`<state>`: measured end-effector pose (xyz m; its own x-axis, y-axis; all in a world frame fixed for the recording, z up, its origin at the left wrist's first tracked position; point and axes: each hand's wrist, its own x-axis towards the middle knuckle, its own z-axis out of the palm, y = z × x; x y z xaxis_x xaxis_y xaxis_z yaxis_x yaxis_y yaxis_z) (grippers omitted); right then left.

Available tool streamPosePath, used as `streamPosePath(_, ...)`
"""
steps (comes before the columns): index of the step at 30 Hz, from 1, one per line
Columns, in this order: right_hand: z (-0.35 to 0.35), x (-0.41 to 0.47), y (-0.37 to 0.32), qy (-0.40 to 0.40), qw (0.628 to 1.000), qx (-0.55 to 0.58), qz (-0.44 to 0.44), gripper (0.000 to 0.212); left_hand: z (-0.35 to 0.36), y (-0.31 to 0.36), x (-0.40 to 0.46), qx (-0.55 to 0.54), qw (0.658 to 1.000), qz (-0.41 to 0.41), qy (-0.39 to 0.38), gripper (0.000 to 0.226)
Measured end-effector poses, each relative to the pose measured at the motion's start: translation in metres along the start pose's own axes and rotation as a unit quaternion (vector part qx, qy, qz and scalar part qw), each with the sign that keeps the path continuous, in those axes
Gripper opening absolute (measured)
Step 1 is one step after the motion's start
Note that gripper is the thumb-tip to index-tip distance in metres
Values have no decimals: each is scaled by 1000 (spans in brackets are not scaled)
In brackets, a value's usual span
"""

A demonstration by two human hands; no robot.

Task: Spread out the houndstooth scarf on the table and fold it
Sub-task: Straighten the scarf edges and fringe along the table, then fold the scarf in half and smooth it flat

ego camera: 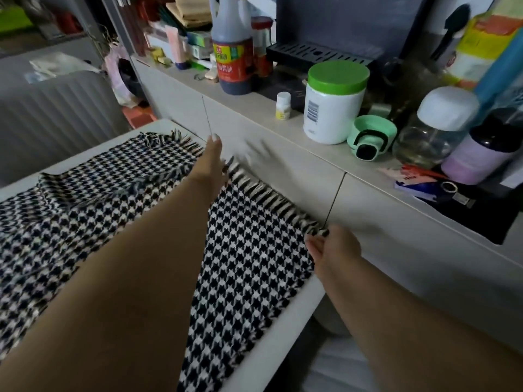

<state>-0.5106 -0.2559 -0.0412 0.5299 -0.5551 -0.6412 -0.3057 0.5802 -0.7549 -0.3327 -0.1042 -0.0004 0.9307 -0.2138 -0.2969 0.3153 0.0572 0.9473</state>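
Observation:
The black-and-white houndstooth scarf point(249, 256) lies spread over the white table point(271, 346), its fringed end running along the table's far right edge. A second fringed end lies folded back at the far left. My left hand point(212, 162) reaches over the far corner of the fringed end and holds the cloth there; its fingertips are partly hidden. My right hand point(331, 247) pinches the near corner of the same fringed end between thumb and fingers. Both forearms stretch across the scarf.
A low white cabinet point(368, 210) runs right behind the table edge, crowded with a green-lidded white jar point(334, 108), a dark sauce bottle point(235, 52), a mint green lid point(370, 137), a glass bottle point(435, 128) and a small pill bottle point(283, 106).

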Motion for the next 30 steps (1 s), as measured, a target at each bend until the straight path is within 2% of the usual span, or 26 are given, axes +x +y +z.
streamPosePath(1, 6, 1, 3, 17, 1000, -1, -4, 28, -1, -9, -5, 5, 1000, 3, 11, 57)
streamPosePath(2, 11, 0, 5, 40, 998, -47, -28, 22, -5, -17, -13, 42, 999, -9, 26, 56)
streamPosePath(3, 18, -4, 7, 44, 988, -127, -70, 23, -5, -27, -22, 86, 995, -15, 54, 53)
streamPosePath(4, 23, -6, 12, 21, 961, -244, -125, 26, -7, -39, -31, 174, 980, -5, 100, 51)
streamPosePath(6, 27, -14, 26, -91, 861, -453, -213, 31, -13, -67, -57, 301, 937, -6, 176, 42)
streamPosePath(8, 22, -18, 42, -177, 765, -578, -222, 26, -22, -91, -94, 354, 918, 29, 174, 29)
streamPosePath(9, 20, -17, 47, -187, 719, -628, -230, 23, -26, -98, -112, 382, 907, 31, 171, 26)
streamPosePath(11, 19, -17, 55, -163, 631, -710, -265, 35, -41, -119, -143, 446, 879, -3, 169, 26)
streamPosePath(12, 19, -19, 58, -144, 604, -731, -283, 39, -49, -128, -161, 462, 868, -17, 183, 29)
streamPosePath(14, 19, -24, 61, -135, 575, -738, -326, 43, -68, -143, -199, 475, 848, -16, 235, 32)
streamPosePath(16, 19, -28, 67, -180, 534, -752, -342, 49, -92, -152, -237, 497, 821, -22, 281, 33)
streamPosePath(19, 19, -29, 72, -197, 499, -778, -327, 48, -133, -160, -285, 564, 766, -109, 287, 37)
streamPosePath(21, 19, -33, 75, -170, 482, -792, -333, 47, -155, -161, -313, 570, 768, -153, 247, 43)
streamPosePath(23, 23, -41, 77, -147, 477, -789, -359, 44, -172, -158, -335, 524, 800, -182, 229, 42)
streamPosePath(25, 30, -56, 85, -156, 468, -776, -393, 45, -187, -151, -357, 492, 806, -183, 274, 38)
streamPosePath(30, 62, -116, 125, -254, 469, -727, -432, 50, -239, -139, -410, 448, 766, -178, 424, 30)
